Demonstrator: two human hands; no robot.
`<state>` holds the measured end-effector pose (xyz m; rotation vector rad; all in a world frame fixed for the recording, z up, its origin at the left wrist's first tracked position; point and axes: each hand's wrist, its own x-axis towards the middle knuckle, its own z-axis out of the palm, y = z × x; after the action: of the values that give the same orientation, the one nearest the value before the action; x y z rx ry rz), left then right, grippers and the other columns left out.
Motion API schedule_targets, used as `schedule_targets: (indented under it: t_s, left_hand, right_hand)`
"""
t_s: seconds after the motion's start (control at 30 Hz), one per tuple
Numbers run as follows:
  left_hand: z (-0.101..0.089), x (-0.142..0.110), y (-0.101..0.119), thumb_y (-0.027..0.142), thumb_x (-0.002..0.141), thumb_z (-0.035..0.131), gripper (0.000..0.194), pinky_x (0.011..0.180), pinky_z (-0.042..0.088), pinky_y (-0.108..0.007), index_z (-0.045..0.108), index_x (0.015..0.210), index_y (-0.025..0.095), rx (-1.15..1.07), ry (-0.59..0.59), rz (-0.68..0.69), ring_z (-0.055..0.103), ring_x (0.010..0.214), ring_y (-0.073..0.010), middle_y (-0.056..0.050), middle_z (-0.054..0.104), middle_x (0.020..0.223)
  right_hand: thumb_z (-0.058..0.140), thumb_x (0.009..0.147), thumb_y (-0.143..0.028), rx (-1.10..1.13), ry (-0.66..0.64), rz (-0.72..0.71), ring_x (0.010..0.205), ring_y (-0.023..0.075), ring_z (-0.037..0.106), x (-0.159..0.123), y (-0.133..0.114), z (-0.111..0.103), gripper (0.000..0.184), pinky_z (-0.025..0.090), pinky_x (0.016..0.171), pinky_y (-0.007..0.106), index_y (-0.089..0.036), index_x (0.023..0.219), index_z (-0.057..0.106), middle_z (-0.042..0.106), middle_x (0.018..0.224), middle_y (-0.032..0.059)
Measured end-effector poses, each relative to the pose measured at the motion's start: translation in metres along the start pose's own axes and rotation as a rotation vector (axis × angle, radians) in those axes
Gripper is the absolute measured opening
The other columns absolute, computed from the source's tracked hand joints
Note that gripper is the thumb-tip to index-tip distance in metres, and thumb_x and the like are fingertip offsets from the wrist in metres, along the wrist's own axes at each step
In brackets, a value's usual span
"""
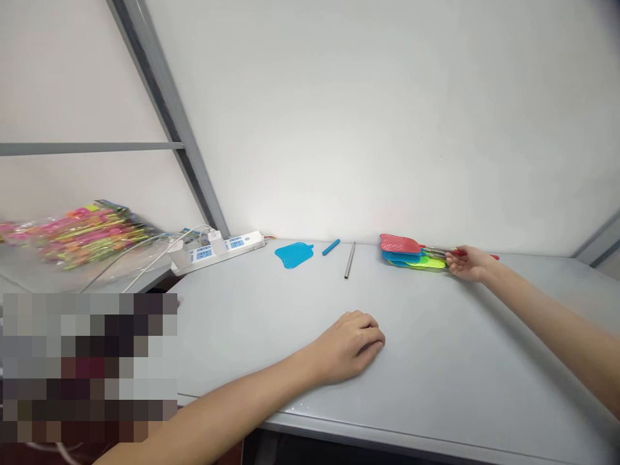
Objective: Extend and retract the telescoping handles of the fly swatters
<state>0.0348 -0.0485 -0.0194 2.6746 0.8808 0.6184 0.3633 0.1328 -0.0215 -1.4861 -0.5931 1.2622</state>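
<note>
My right hand [467, 263] is at the far edge of the grey table, its fingers curled around the metal handles of a stack of plastic fly swatters [409, 253] with red, blue and green heads. A loose blue swatter head [294, 254] lies flat to the left of the stack, beside a short blue rod [330, 247] and a bare metal rod [349, 260]. My left hand [351, 345] rests on the tabletop [426, 381] nearer me, fingers curled over nothing and well apart from these parts.
A white power strip [217, 252] with plugged-in white adapters and cables sits at the far left of the table. Colourful packaged items [80, 236] lie on a surface beyond it. A grey metal frame [165, 110] stands against the wall, and a pixelated patch covers the lower left.
</note>
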Motion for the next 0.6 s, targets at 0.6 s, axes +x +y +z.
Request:
schedule_targets:
  t_s: [0.6]
  left_hand:
    - [0.001, 0.002, -0.001, 0.020, 0.083, 0.035, 0.022, 0.080, 0.035, -0.027, 0.055, 0.092, 0.017, -0.033, -0.005, -0.010, 0.048, 0.085, -0.0140, -0.005, 0.053, 0.090]
  right_hand:
    - [0.036, 0.080, -0.012, -0.024, -0.034, 0.091, 0.037, 0.0068, 0.042, -0.005, 0.007, -0.006, 0.022, 0.032, 0.039, 0.018, -0.012, 0.067, 0.054, 0.041, 0.041, -0.0019]
